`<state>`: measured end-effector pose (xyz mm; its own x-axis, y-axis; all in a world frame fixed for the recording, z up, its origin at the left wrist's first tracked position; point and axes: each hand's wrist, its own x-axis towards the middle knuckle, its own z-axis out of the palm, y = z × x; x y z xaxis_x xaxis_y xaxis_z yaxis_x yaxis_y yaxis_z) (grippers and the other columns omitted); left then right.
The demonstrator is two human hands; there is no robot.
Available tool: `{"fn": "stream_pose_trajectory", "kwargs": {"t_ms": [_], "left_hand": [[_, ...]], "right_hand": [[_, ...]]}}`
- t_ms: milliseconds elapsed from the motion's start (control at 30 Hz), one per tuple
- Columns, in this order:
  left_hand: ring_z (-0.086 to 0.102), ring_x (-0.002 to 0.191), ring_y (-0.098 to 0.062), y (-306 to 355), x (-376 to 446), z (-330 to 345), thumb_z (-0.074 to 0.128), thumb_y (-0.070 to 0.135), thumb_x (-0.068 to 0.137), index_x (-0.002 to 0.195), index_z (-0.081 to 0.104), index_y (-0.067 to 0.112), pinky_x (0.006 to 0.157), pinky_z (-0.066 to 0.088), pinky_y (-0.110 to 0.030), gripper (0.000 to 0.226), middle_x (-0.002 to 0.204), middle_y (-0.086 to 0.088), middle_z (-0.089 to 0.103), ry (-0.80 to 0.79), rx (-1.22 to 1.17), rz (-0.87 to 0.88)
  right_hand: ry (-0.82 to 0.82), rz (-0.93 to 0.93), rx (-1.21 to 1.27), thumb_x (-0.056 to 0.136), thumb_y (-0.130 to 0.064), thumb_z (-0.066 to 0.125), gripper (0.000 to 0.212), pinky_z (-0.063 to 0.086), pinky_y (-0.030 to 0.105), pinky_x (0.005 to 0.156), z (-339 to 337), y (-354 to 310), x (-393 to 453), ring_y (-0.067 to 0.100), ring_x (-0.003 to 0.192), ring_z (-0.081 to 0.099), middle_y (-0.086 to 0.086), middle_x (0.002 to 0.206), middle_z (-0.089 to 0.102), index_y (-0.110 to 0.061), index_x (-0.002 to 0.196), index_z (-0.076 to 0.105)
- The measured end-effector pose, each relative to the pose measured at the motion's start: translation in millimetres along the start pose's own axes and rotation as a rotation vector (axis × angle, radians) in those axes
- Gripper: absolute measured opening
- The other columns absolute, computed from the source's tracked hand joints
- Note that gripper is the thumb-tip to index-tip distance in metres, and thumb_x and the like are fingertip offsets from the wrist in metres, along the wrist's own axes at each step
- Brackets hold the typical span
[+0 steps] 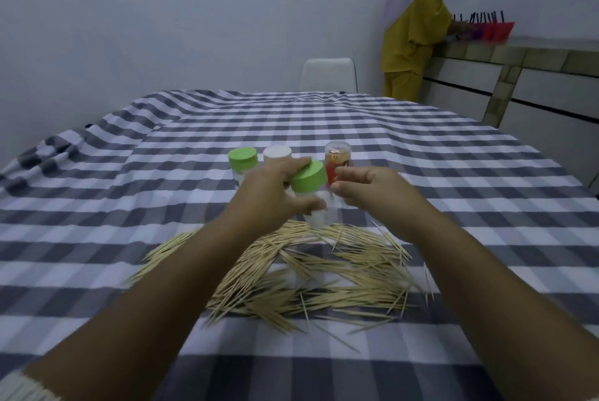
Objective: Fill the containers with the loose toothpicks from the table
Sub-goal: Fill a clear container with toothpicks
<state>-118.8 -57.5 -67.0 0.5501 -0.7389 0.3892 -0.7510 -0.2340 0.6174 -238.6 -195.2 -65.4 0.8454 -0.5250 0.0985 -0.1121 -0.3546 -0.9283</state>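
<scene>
A wide heap of loose toothpicks (311, 274) lies on the checked tablecloth in front of me. My left hand (269, 196) grips a clear container with a green lid (309, 178), tilted and lifted just above the far edge of the heap. My right hand (372, 188) is beside it on the right with curled fingers, its fingertips at the container's clear body. Behind stand a second green-lidded container (242, 159), a white-lidded one (277, 154) and a clear tube with a red label (337, 157).
The table (453, 193) is covered by a grey and white checked cloth. A white chair (328, 75) stands at the far edge. A person in yellow (411, 41) stands at a counter (525, 76) at the back right, by red trays.
</scene>
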Motion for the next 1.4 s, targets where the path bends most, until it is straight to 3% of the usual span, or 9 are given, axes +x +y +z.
{"fn": "stream_pose_trajectory", "kwargs": {"t_ms": [133,500,667,800,867,933,1100,1233,1400], "left_hand": [[0.059,0.107,-0.008,-10.3,-26.6,17.6,0.081,0.027,0.07,0.134,0.051,0.021,0.092,0.051,-0.029,0.071,0.125,0.005,0.058,0.019,-0.128,-0.038],[0.056,0.116,-0.014,-34.8,-44.6,45.1,0.082,0.016,0.069,0.126,0.055,0.021,0.098,0.049,-0.039,0.062,0.125,-0.001,0.056,0.127,-0.299,-0.024],[0.055,0.116,-0.009,-41.7,-49.4,31.7,0.082,0.018,0.069,0.131,0.053,0.023,0.099,0.048,-0.037,0.069,0.129,0.005,0.056,0.07,-0.204,0.009],[0.057,0.115,-0.006,-41.9,-52.3,29.9,0.081,0.015,0.071,0.141,0.038,0.034,0.095,0.051,-0.031,0.084,0.133,0.004,0.056,0.034,-0.303,-0.128],[0.057,0.112,-0.004,-40.1,-52.7,31.8,0.078,0.015,0.075,0.143,0.035,0.034,0.088,0.05,-0.016,0.083,0.133,0.005,0.055,0.047,-0.283,-0.142],[0.054,0.106,-0.002,-36.9,-52.3,33.6,0.076,0.018,0.076,0.144,0.035,0.031,0.074,0.045,-0.003,0.08,0.129,0.007,0.055,0.067,-0.207,-0.145],[0.057,0.087,-0.001,-35.3,-50.1,38.8,0.075,0.014,0.073,0.132,0.051,0.025,0.062,0.041,-0.001,0.065,0.103,0.016,0.06,0.074,-0.216,-0.164],[0.063,0.087,0.001,-40.4,-50.9,39.5,0.078,0.015,0.069,0.118,0.059,0.024,0.07,0.05,-0.011,0.053,0.097,0.014,0.067,0.05,-0.292,-0.171],[0.066,0.098,-0.007,-47.9,-49.6,41.7,0.083,0.013,0.062,0.119,0.054,0.026,0.089,0.054,-0.037,0.065,0.107,0.008,0.068,-0.016,-0.4,-0.189]], "right_hand": [[-0.127,-0.039,-0.071,0.081,-0.031,0.07,0.04,0.048,0.033,0.094,19.9,5.4,-16.4,0.009,0.1,0.064,-0.006,0.104,0.07,-0.026,0.12,0.063],[0.017,-0.053,-0.2,0.075,-0.023,0.075,0.046,0.051,0.031,0.086,41.8,25.0,-20.7,0.007,0.103,0.056,-0.01,0.109,0.061,-0.026,0.117,0.056],[-0.067,-0.043,-0.08,0.078,-0.016,0.073,0.046,0.051,0.016,0.064,48.0,21.3,-24.7,0.007,0.096,0.058,-0.005,0.107,0.057,-0.028,0.115,0.05],[-0.096,-0.015,-0.063,0.079,-0.034,0.073,0.062,0.047,0.012,0.062,55.5,18.3,-24.0,0.0,0.092,0.054,-0.01,0.111,0.052,-0.032,0.132,0.041],[-0.059,-0.015,-0.072,0.078,-0.042,0.071,0.066,0.043,0.009,0.057,59.8,18.1,-21.4,-0.003,0.088,0.051,-0.01,0.111,0.05,-0.031,0.134,0.039],[0.008,-0.023,-0.098,0.076,-0.044,0.072,0.061,0.047,0.011,0.058,65.9,19.4,-19.0,-0.003,0.085,0.051,-0.008,0.11,0.052,-0.03,0.127,0.043],[0.153,-0.076,-0.27,0.071,-0.051,0.073,0.054,0.053,0.026,0.073,75.0,23.6,-14.1,0.007,0.092,0.054,-0.006,0.107,0.055,-0.026,0.113,0.052],[0.189,-0.178,-0.377,0.073,-0.046,0.072,0.053,0.048,0.024,0.078,69.3,21.7,-16.8,0.007,0.097,0.05,-0.006,0.107,0.051,-0.022,0.117,0.056],[0.019,-0.151,-0.291,0.08,-0.034,0.066,0.06,0.041,0.012,0.073,60.0,21.5,-16.5,0.008,0.113,0.043,-0.006,0.123,0.043,-0.024,0.135,0.046]]}}
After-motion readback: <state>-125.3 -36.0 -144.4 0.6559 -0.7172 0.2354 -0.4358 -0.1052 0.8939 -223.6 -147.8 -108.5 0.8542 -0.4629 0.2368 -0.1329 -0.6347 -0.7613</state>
